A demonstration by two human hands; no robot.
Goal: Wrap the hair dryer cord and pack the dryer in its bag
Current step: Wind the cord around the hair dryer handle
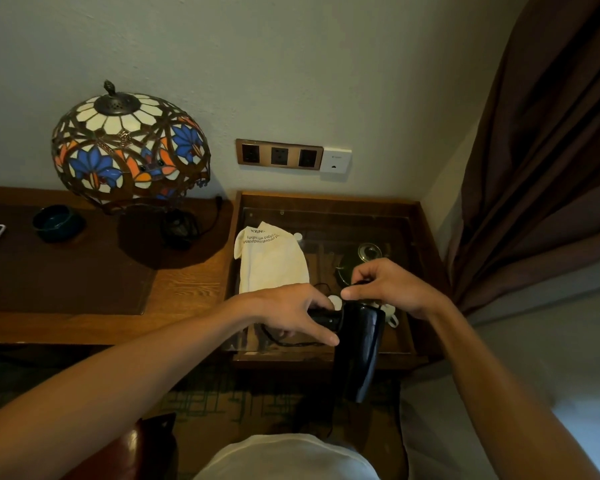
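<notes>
Forearms enter from the lower left and lower right of the frame and meet just right of centre, over the glass-topped side table (400, 220). I see the left hand (288, 308) palm down, its thumb and curled fingers gripping the dryer's folded handle, index finger stretched out toward the barrel. The right hand (388, 287) sits just above and right of it, fingers bent, thumb and forefinger pinching something dark and thin at the top of the dryer; I take it for the cord (291, 342), though I cannot tell for sure. The hair dryer (361, 348) is held clear of the table edge, centre right of the frame, its black barrel with its long axis running nearly top to bottom of the frame, lower end tilted slightly right. A loop of cord hangs below the left hand. The cream bag (271, 261) lies flat on the glass, above the left hand, printed text showing. A stained-glass lamp (130, 150) stands at upper left.
</notes>
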